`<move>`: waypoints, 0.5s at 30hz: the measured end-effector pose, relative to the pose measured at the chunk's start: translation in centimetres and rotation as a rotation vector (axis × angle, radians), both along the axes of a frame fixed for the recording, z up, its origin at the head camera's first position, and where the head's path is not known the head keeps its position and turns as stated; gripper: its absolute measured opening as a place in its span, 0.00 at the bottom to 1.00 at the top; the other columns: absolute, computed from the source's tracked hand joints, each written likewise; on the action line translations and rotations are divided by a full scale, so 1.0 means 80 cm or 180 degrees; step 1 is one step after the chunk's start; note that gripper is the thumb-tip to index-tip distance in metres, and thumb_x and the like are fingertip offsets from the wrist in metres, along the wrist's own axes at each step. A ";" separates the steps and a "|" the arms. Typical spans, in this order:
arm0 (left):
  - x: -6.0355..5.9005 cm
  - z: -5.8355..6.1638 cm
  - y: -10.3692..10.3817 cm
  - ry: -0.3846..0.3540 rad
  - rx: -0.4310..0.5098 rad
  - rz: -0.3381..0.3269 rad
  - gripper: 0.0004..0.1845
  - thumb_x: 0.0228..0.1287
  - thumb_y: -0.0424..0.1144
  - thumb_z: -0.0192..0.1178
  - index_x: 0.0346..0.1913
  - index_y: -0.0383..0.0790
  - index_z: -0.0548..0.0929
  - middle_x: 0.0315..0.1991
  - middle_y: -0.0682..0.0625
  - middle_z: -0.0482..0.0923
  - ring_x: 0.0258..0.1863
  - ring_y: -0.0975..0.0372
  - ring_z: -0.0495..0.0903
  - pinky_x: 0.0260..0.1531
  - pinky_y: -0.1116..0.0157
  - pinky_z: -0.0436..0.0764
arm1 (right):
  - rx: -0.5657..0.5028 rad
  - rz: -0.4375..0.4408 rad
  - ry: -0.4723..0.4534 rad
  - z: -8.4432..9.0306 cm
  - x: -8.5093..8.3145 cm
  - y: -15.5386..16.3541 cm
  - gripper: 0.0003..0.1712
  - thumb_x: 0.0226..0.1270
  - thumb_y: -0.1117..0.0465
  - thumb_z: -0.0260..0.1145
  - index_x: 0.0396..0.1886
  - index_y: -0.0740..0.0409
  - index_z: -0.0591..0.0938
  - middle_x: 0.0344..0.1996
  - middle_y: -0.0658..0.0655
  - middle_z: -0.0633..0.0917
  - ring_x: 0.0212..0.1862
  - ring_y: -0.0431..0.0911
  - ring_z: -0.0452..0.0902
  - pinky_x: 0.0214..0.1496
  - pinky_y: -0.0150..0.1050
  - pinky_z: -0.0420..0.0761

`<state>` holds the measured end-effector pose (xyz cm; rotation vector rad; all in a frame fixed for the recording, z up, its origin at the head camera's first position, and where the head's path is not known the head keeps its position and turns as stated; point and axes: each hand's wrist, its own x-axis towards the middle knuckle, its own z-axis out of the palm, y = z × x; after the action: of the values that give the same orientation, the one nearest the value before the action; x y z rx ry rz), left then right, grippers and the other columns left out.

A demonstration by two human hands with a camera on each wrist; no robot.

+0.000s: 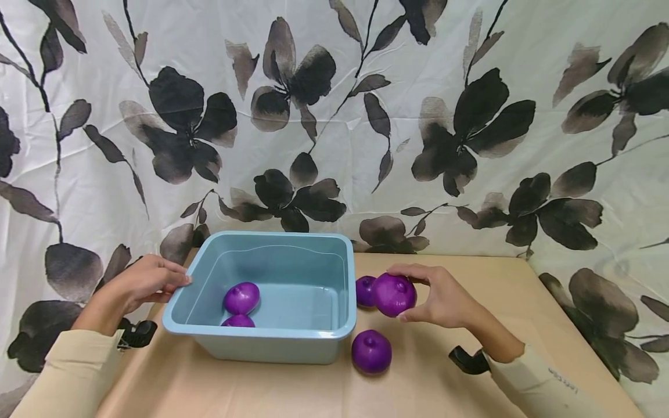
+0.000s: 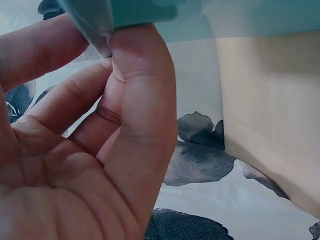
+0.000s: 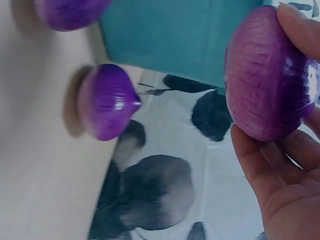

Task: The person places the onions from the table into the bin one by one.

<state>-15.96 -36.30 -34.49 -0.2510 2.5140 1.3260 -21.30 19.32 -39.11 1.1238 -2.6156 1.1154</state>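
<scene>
A purple onion (image 1: 395,295) is held between the thumb and fingers of my right hand (image 1: 441,296), above the table and just right of a light blue plastic tub (image 1: 261,334). The right wrist view shows this onion (image 3: 270,75) close up, gripped at its sides. My left hand (image 1: 151,280) pinches the tub's left rim between thumb and fingers; in the left wrist view the thumb (image 2: 145,100) presses against the rim. Inside the tub, on its left side, lie two purple onions, one (image 1: 242,298) behind the other (image 1: 238,321), which the front wall partly hides.
Two more purple onions stand on the table right of the tub: one (image 1: 371,352) near its front corner, another (image 1: 366,291) partly behind the held onion. The wooden table (image 1: 444,383) ends at a floral curtain (image 1: 366,145) behind. Both wrists carry black camera mounts.
</scene>
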 end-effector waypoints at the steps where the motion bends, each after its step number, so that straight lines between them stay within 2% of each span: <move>1: 0.000 0.000 0.000 0.0003 0.0004 -0.0005 0.27 0.71 0.37 0.62 0.63 0.16 0.76 0.27 0.56 0.84 0.28 0.68 0.82 0.32 0.67 0.86 | -0.0006 0.0018 0.0045 0.005 0.001 -0.001 0.46 0.38 0.58 0.91 0.64 0.48 0.84 0.57 0.48 0.88 0.58 0.39 0.83 0.61 0.41 0.85; 8: 0.001 0.000 -0.003 -0.0003 0.0002 -0.0017 0.27 0.72 0.36 0.61 0.64 0.16 0.75 0.28 0.55 0.86 0.29 0.68 0.84 0.33 0.66 0.87 | -0.0026 0.0171 0.0250 0.032 0.008 -0.012 0.49 0.37 0.62 0.91 0.66 0.51 0.83 0.57 0.49 0.89 0.61 0.39 0.83 0.62 0.38 0.84; 15: 0.004 0.002 -0.004 0.0015 -0.0039 -0.0016 0.28 0.72 0.36 0.62 0.65 0.16 0.75 0.28 0.55 0.85 0.29 0.67 0.83 0.33 0.66 0.87 | 0.0014 0.0302 0.0435 0.058 0.007 -0.033 0.47 0.38 0.60 0.91 0.65 0.53 0.83 0.59 0.51 0.88 0.64 0.53 0.83 0.61 0.44 0.86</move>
<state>-15.64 -36.66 -34.30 -0.2444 2.5258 1.3113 -20.73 16.67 -34.45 1.2889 -2.4861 1.0105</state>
